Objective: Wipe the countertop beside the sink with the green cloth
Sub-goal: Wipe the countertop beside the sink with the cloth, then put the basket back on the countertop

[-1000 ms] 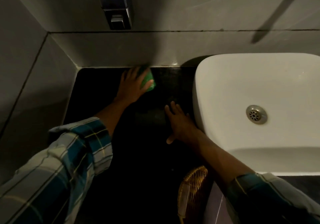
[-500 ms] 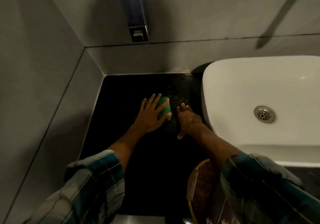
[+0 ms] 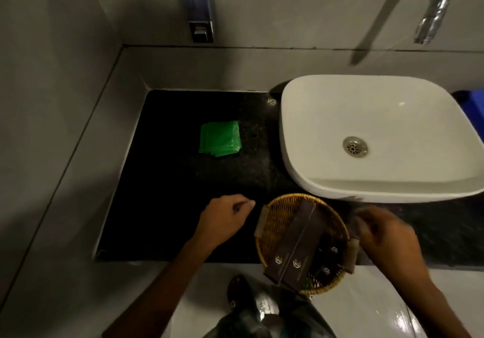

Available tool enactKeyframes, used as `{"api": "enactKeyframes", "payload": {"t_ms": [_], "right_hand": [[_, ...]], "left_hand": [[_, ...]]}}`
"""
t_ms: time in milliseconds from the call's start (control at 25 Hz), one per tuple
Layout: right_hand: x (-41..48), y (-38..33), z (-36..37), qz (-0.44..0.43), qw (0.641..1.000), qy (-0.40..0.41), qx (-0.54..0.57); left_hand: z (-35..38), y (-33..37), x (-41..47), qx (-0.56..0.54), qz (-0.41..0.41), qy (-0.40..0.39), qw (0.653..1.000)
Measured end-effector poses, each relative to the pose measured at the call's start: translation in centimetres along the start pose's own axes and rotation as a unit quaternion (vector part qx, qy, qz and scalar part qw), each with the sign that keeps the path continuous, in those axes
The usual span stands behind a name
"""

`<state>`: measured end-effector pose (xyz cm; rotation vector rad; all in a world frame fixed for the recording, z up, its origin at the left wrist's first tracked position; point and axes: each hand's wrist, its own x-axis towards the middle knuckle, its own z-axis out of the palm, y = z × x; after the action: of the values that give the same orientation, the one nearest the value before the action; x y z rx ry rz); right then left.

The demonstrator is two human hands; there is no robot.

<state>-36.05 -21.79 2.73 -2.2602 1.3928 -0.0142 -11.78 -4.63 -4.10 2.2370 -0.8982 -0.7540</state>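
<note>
The green cloth (image 3: pixel 220 138) lies folded flat on the black countertop (image 3: pixel 162 180), left of the white sink (image 3: pixel 377 180), with no hand on it. My left hand (image 3: pixel 225 220) hovers near the counter's front edge, well short of the cloth. Its fingers are curled loosely and hold nothing. My right hand (image 3: pixel 387 235) is blurred by motion beside the right handle of a wicker basket (image 3: pixel 277 214). Whether it touches the basket is unclear.
The round wicker basket at the counter's front edge holds two dark boxes (image 3: pixel 296 243) and small dark items. A tap (image 3: pixel 432 10) hangs over the sink. A wall dispenser (image 3: pixel 200 23) is mounted above the counter. Grey walls close off the left and back.
My left hand has let go of the green cloth and drawn back toward the front edge. My right hand has left the counter and moved to the basket's right side. The view has pulled back.
</note>
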Motion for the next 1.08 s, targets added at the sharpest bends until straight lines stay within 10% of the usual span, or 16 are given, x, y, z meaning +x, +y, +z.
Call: {"api": "enactKeyframes", "payload": {"t_ms": [160,440,1080], "right_hand": [[-0.7,1.6,2.5,0.135,0.973,-0.165,0.085],[2.7,-10.1,6.8,0.023,0.961,-0.193,0.195],[14.4,-21.4,11.1,-0.013,0.981,-0.101,0.165]], "left_hand": [[2.4,1.3,-2.6,-0.067,-0.050,-0.033,0.996],[-6.2,-5.2,-2.5,-0.103,-0.146,0.133,0.975],[-12.0,-10.0,-0.1,-0.030,-0.163,0.223,0.961]]}}
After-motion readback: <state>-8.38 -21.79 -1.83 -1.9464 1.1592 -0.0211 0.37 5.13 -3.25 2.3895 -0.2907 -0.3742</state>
